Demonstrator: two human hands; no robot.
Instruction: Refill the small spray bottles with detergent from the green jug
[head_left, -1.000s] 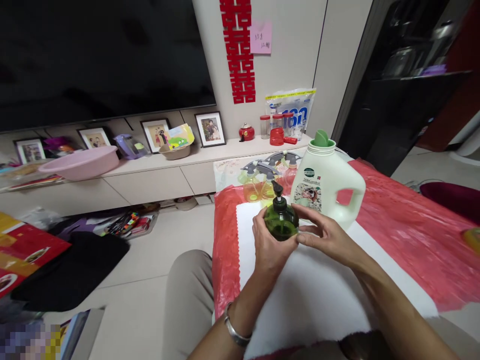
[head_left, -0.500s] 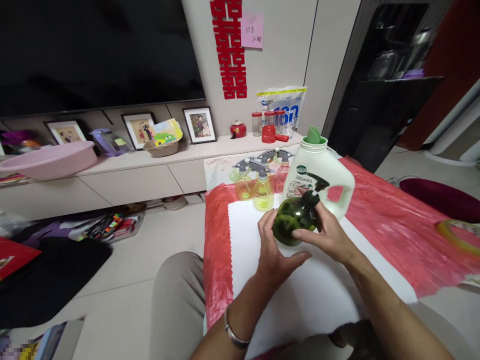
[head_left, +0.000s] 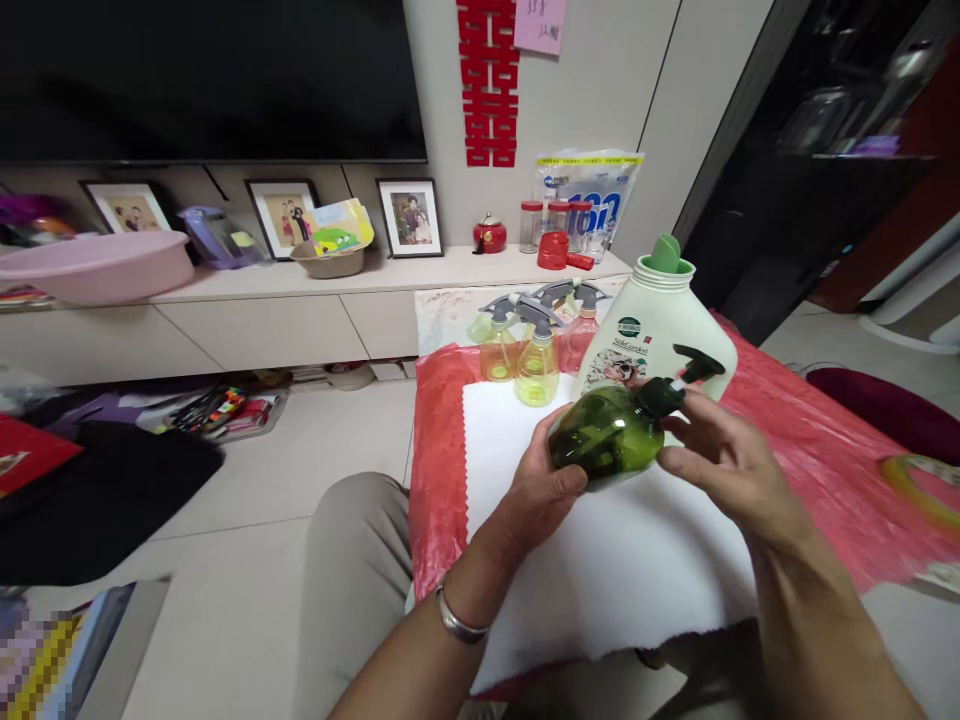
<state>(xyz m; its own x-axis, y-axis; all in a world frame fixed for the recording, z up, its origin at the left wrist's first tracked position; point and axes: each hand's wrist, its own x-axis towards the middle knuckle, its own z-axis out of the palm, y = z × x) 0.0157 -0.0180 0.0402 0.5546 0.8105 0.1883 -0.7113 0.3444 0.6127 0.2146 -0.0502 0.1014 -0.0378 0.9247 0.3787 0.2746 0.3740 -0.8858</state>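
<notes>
1 pump bottle [head_left: 609, 437] | translucent green, black pump fitted | tilted | above white cloth [head_left: 600, 575]

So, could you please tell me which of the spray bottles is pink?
The rightmost spray bottle, beside the pale green jug; yellow ones stand to its left.

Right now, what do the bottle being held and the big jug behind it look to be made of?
The pump bottle: probably glossy clear green plastic, as light shines through it and a bright highlight sits on its side, though glass is possible. The jug: likely opaque pale-green plastic, given its moulded handle and soft sheen.
</notes>
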